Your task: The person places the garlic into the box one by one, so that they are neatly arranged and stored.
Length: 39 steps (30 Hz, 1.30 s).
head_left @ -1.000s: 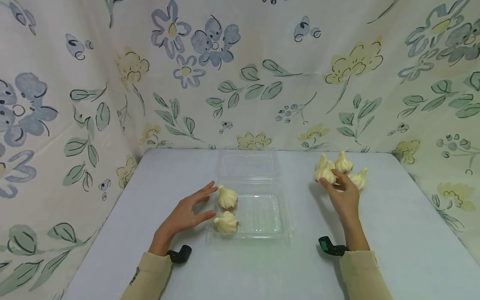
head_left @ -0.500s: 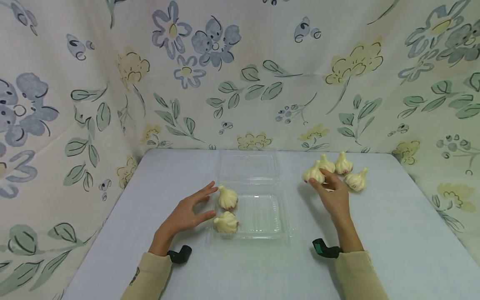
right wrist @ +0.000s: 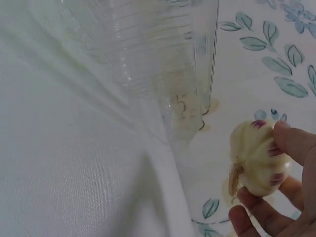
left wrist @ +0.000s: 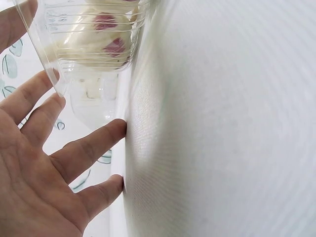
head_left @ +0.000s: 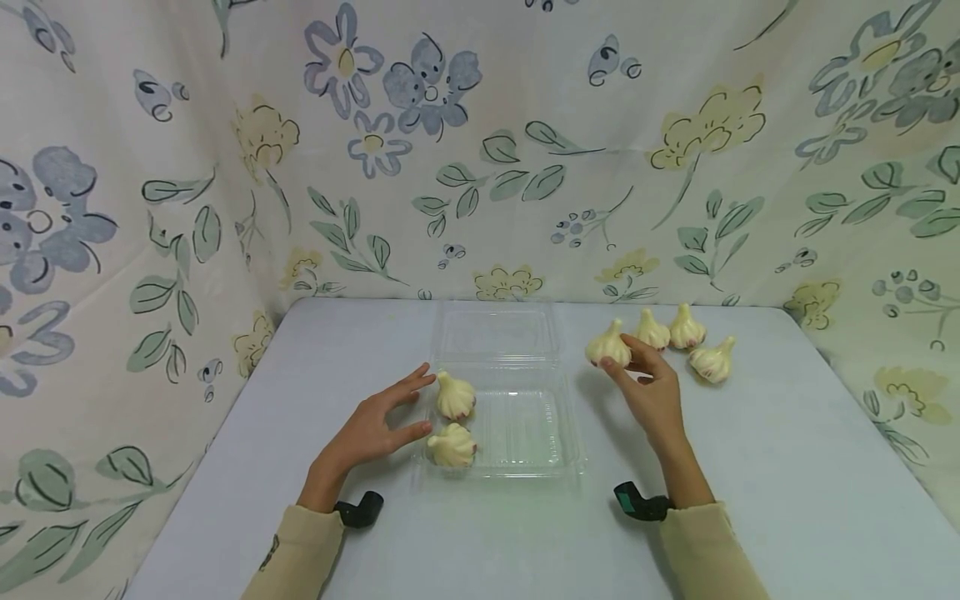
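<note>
As the right hand [head_left: 654,393] pinches garlic [head_left: 608,347], left hand [head_left: 373,429] spread, apparently touching clear container [head_left: 525,429]

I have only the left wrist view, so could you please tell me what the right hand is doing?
Observer: The right hand is pinching a garlic bulb.
Operator: Thank you; is that bulb touching the table?
Observer: No, the head and right wrist views show it held above the surface.
Operator: Are there more bulbs over on that side, please?
Observer: Yes, three loose bulbs are on the table to the right of the held one, toward the far edge.
</note>
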{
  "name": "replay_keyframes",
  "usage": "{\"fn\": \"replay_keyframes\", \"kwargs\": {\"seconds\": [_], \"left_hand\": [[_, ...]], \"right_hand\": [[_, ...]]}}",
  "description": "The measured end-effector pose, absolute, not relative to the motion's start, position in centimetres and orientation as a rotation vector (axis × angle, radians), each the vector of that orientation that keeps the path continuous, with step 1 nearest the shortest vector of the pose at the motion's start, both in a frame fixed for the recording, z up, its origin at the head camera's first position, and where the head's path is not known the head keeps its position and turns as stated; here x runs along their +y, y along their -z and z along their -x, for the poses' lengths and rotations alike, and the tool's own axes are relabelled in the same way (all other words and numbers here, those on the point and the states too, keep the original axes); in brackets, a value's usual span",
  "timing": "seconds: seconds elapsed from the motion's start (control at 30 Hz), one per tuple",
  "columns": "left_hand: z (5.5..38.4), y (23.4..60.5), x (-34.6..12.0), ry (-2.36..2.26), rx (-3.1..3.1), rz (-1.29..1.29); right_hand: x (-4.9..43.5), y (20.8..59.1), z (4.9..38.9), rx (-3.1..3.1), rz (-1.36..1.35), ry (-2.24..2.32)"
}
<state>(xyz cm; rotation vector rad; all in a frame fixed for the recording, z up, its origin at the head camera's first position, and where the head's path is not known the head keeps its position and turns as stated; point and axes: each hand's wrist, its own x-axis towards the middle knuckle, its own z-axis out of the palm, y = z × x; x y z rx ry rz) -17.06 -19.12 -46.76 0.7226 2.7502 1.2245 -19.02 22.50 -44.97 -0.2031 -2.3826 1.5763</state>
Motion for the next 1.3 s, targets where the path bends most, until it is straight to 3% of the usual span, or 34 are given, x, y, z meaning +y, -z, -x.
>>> {"fn": "replay_keyframes", "kwargs": {"seconds": [1.3], "left_hand": [[17.0,46.6,-19.1,-1.217,2.753,-0.71]], "right_hand": [[18.1,45.0,18.2,-2.445,-0.158,-1.585]]}}
